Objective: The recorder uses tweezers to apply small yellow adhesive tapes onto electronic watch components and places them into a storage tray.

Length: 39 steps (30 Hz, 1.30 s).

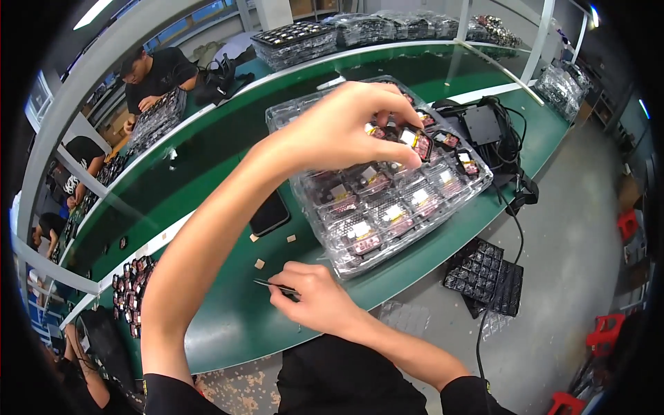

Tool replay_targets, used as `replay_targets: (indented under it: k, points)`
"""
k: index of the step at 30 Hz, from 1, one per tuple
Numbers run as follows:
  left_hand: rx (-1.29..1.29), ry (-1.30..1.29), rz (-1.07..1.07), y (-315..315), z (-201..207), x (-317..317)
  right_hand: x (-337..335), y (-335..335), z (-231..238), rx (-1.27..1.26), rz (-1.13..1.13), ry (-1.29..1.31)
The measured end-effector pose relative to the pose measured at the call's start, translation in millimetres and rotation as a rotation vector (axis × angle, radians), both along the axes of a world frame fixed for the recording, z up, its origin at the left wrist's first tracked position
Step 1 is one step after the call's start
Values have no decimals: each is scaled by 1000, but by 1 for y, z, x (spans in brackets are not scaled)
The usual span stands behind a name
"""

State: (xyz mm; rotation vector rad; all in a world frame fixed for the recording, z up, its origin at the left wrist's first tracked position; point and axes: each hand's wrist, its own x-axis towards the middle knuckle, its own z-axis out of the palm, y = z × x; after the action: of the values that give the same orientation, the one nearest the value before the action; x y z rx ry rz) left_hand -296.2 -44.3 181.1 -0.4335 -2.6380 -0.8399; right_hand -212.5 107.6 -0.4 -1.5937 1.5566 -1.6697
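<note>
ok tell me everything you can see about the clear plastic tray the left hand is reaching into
The clear plastic tray is a thin, glossy blister tray with rows of moulded pockets, most holding small dark components with red and pale yellow parts. It appears to top a stack of like trays, skewed on the green workbench. The left hand reaches over its far side, fingertips pinching a component. A dark phone lies beside its left edge.

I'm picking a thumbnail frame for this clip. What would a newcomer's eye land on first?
First, the left hand reaching across the middle, fingers pinching a small component over the stack of clear plastic trays on the green workbench. Below it, the right hand holds tweezers near the bench's front edge.
</note>
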Motion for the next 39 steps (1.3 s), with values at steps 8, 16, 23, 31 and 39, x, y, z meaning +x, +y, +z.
replay_targets:
  k: [8,16,23,31,39]
  points:
    - [-200,130,45,-13,-36,-26,4,3,-2,14,21,-21]
    - [-48,266,646,-113,-64,129,0,7,5,29,-17,23]
    - [-643,-76,1317,-253,-138,368,5,4,9,68,23,40]
    - [-460,-402,1597,-292,-155,501,8,3,14,102,-19,69]
    - [-50,-115,832,-156,-120,358,6,1,18,158,-180,88]
